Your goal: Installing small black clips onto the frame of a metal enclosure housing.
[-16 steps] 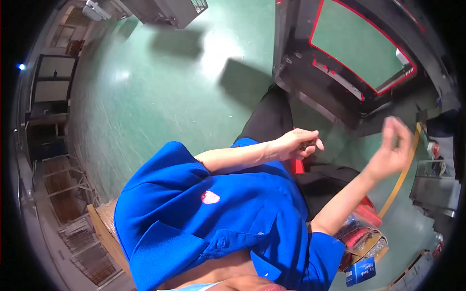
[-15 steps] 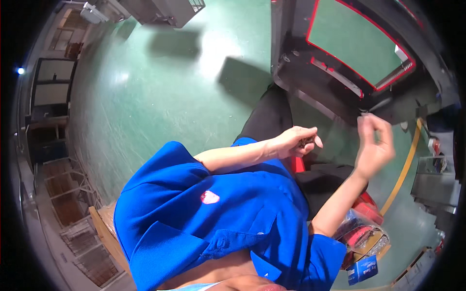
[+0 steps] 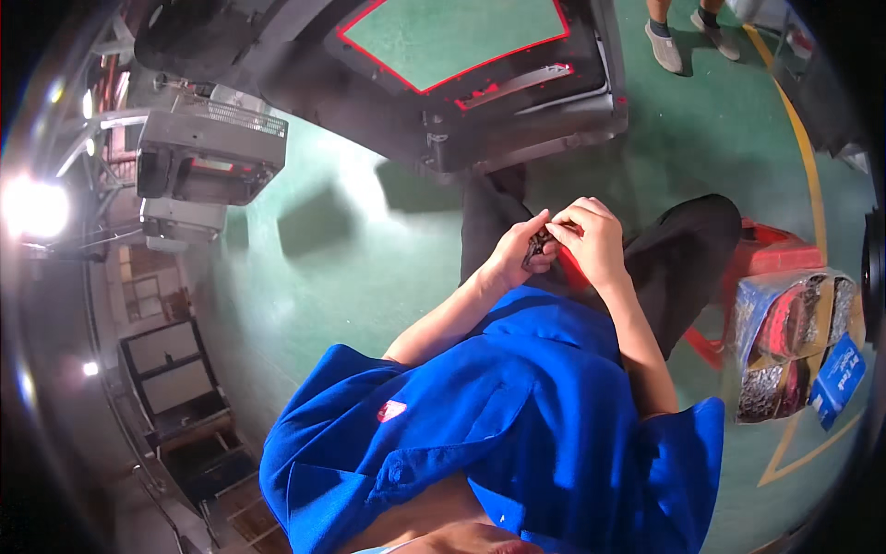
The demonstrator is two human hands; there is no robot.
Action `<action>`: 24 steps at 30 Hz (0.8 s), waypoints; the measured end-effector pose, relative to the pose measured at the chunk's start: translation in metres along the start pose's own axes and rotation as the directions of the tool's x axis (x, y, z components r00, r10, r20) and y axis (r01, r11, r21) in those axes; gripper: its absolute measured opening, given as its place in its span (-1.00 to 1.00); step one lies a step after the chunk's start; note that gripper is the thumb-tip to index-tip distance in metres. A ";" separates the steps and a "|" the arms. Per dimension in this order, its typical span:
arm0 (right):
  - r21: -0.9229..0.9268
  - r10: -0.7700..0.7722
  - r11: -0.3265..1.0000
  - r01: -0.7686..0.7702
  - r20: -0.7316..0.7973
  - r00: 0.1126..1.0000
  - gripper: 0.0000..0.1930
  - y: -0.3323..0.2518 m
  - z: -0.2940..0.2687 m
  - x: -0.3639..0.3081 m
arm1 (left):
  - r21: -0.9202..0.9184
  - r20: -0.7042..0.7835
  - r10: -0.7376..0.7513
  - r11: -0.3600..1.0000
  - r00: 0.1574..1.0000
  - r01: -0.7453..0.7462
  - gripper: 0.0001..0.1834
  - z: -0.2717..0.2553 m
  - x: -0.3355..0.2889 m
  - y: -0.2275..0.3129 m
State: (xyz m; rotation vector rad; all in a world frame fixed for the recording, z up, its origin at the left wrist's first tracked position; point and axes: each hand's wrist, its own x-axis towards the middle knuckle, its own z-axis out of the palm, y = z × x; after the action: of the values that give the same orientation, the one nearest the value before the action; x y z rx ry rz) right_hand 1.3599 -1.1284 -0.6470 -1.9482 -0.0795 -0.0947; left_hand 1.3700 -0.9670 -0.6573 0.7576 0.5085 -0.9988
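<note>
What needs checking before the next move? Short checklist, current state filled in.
1. Left hand holding the small dark pieces: ok.
2. Right hand meeting the left at the pieces: ok.
3. Right fingertips gripping a piece: cannot tell, too small.
4. Both hands off the dark panel with the red-edged opening: ok.
5. Clear bag apart from both hands: ok, off to the right.
6. Nobody else nearby: not ok, another person's shoes show beyond the panel.

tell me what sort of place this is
Probably a workshop or factory: the green floor carries a yellow line, and grey boxy equipment and a large, dark, red-trimmed panel stand nearby.
</note>
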 end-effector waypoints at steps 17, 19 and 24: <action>0.613 0.389 0.788 0.063 -0.574 0.720 -0.89 0.100 -0.013 0.142 | 0.186 0.058 0.336 0.921 0.940 -0.341 -0.68 0.028 0.027 0.034; 0.572 0.378 0.820 0.019 -0.566 0.733 -0.88 0.104 -0.010 0.142 | 0.204 0.008 0.323 0.926 0.946 -0.317 -0.69 0.027 0.027 0.029; 0.545 0.353 0.838 0.030 -0.585 0.730 -0.90 0.113 -0.001 0.146 | 0.178 -0.007 0.344 0.925 0.939 -0.337 -0.70 0.015 0.032 0.026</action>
State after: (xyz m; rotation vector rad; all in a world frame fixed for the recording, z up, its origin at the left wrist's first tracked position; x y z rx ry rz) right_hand 1.5165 -1.1696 -0.7355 -1.2595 0.5129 -0.5928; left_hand 1.4084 -0.9878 -0.6614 0.9866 0.3089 -0.7092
